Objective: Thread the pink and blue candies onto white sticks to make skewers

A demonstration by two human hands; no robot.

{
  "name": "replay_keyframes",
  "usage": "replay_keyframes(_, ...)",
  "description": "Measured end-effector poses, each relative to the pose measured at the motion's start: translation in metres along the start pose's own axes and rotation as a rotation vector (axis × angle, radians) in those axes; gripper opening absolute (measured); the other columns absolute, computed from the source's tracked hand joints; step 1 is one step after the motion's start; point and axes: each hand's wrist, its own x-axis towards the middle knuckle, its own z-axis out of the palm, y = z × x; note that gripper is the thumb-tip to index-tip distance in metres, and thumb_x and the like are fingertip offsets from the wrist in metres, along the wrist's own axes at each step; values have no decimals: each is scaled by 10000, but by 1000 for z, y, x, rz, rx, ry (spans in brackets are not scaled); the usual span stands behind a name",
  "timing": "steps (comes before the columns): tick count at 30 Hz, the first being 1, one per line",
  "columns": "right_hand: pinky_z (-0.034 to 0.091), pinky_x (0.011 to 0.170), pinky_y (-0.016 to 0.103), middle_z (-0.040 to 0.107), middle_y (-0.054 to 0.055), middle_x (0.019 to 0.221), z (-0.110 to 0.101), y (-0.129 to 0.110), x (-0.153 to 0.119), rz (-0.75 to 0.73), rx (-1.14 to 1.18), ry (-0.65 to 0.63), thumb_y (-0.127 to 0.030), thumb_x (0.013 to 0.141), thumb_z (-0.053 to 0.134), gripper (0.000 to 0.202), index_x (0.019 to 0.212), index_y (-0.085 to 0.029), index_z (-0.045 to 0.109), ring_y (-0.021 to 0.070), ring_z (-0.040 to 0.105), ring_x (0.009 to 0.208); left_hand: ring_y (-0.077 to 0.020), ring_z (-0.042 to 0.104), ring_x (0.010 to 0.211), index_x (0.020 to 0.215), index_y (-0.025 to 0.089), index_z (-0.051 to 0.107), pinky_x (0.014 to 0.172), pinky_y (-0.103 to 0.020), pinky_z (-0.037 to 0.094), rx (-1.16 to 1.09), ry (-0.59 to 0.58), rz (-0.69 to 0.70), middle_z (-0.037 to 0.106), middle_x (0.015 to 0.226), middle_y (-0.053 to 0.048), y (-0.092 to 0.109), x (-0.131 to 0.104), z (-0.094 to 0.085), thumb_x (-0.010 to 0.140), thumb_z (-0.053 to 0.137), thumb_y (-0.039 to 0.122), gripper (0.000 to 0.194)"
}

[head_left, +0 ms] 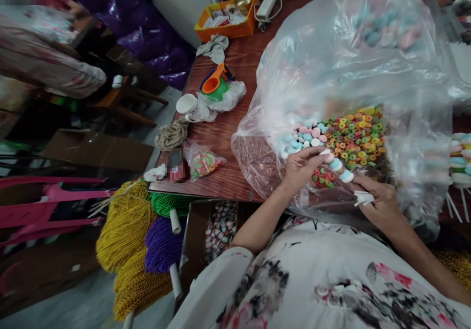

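My left hand [303,169] pinches the upper end of a short row of pink, blue and white candies [336,164]. At the row's lower end is my right hand [379,199], its fingers closed round several white sticks [363,198]. Both hands are over a large clear plastic bag [265,142]. Beyond them lie loose pastel candies [309,135] and a heap of small coloured rings [356,135]. Red rings [323,178] show just below the row. Whether a stick runs through the row is hidden.
On the wooden table [239,66] are an orange basket [224,22], a white cup [186,104] and a small bag of rings [204,162]. Finished-looking candy sticks [459,160] lie at the right edge. Cord bundles [127,226] and an open box [196,236] sit below the table; a person [47,54] is at upper left.
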Motion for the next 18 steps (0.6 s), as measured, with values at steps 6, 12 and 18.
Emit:
replay_keyframes(6,464,548,263,755,29,774,8,-3,1,-10,-45,36,-164,923,571,188,1036,-195,719,163,674,585,-209,751,1032,1004,216,803,963,-391,611,329,-37,381,803,1053,-80,-14,1,-13,826,806,339,216)
replay_keyframes(12,486,571,283,735,7,778,18,-4,-1,-74,31,87,-174,932,607,203,1103,-240,695,163,654,595,-200,776,969,918,223,810,930,-380,632,289,38,411,816,998,-70,-22,-1,-10,820,812,296,122)
replay_keyframes(18,516,630,319,741,24,855,21,-7,7,-66,69,56,-136,957,536,273,1167,-262,655,197,686,688,-151,756,777,968,218,788,723,-262,631,153,108,174,805,907,-21,-14,-3,-9,815,809,433,265)
